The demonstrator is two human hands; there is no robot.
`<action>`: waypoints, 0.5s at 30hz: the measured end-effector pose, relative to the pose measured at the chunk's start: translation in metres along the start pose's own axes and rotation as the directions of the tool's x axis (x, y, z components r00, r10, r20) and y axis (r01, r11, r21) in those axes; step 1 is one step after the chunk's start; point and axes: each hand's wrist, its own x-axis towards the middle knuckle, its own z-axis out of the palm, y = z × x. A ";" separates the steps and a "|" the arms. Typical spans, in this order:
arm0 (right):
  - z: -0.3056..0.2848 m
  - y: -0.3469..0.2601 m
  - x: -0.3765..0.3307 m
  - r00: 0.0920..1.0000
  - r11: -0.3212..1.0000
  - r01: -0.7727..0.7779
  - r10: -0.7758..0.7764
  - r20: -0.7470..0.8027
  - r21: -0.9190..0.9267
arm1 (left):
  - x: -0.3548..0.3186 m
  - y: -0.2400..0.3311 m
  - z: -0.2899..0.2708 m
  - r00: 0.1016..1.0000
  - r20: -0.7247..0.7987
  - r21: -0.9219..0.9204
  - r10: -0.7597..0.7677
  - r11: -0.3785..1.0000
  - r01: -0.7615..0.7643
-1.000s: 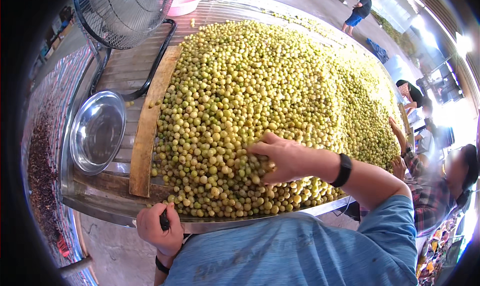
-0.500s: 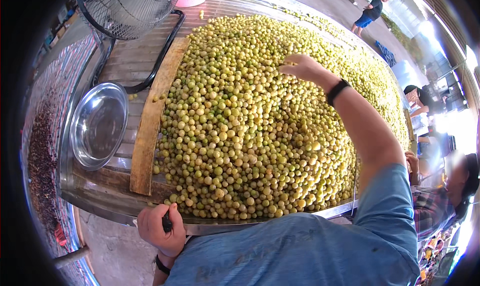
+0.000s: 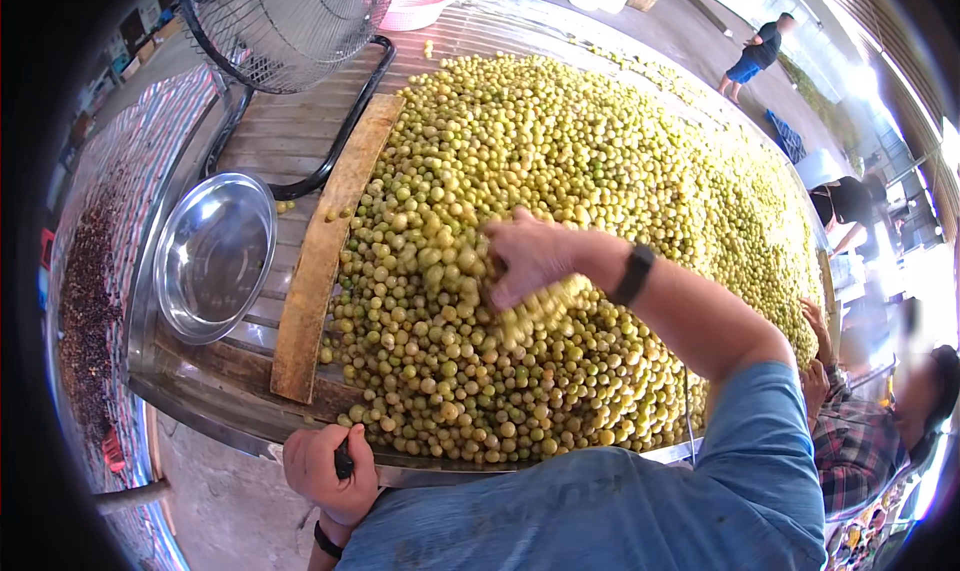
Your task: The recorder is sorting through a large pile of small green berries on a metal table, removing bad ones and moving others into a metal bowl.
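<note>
A large heap of small round yellow-green fruits (image 3: 480, 391) covers the metal-topped table. My right hand (image 3: 530, 261) is in the middle of the heap, its thumb and curved fingers apart and blurred by motion. Fruits tumble beside its fingers; whether any rest in the palm is hidden. At the table's near edge, my left hand (image 3: 325, 468) is closed around a small black handle-like thing (image 3: 343, 459). What that thing belongs to is hidden in the fist.
A wooden board (image 3: 335, 261) bounds the heap's left side. Left of it are a shiny metal basin (image 3: 215, 256) and a black fan (image 3: 290, 31). A pink basket (image 3: 415, 6) sits far back. At right, a person in a plaid shirt (image 3: 860, 451) reaches to the fruits; another person (image 3: 755, 56) stands farther off.
My right hand has swept left and nearer, from above the heap down into the fruits, setting some tumbling. My left hand keeps its grip. The view has shifted slightly.
</note>
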 end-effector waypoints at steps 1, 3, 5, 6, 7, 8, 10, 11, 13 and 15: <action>0.008 -0.008 -0.010 0.999 0.994 0.047 -0.044 0.028 -0.102 | -0.001 -0.001 0.000 1.000 0.000 -0.003 -0.003 1.000 0.003; 0.028 -0.002 -0.038 0.994 0.990 0.099 -0.103 -0.042 -0.100 | -0.003 -0.002 0.000 1.000 0.001 -0.017 -0.001 1.000 0.001; 0.049 0.014 -0.057 0.990 0.989 0.087 -0.100 -0.104 -0.123 | -0.001 0.000 0.000 1.000 0.002 -0.014 0.005 1.000 -0.005; 0.056 0.027 -0.063 0.988 0.989 0.047 -0.066 -0.137 -0.138 | 0.001 0.001 0.000 1.000 0.005 -0.014 0.014 1.000 -0.014; 0.053 0.035 -0.070 0.993 0.993 0.013 -0.027 -0.115 -0.120 | 0.000 0.001 0.000 1.000 0.002 -0.015 0.012 1.000 -0.012; 0.047 0.042 -0.076 0.996 0.994 -0.021 0.011 -0.092 -0.104 | -0.001 0.000 0.000 1.000 0.000 -0.015 0.009 1.000 -0.009; 0.033 0.053 -0.089 0.983 0.983 -0.161 0.151 -0.108 -0.093 | 0.001 0.001 0.001 1.000 -0.005 -0.017 0.012 1.000 -0.012; 0.026 0.064 -0.088 0.975 0.969 -0.211 0.199 -0.097 -0.133 | 0.002 0.002 0.001 1.000 -0.007 -0.014 0.013 1.000 -0.013; 0.010 0.081 -0.088 0.939 0.933 -0.332 0.314 -0.138 -0.136 | 0.003 0.002 0.001 1.000 -0.003 -0.007 0.019 1.000 -0.019; -0.006 0.107 -0.081 0.891 0.925 -0.373 0.336 -0.305 -0.070 | 0.001 0.000 0.000 1.000 0.002 0.013 0.025 1.000 -0.025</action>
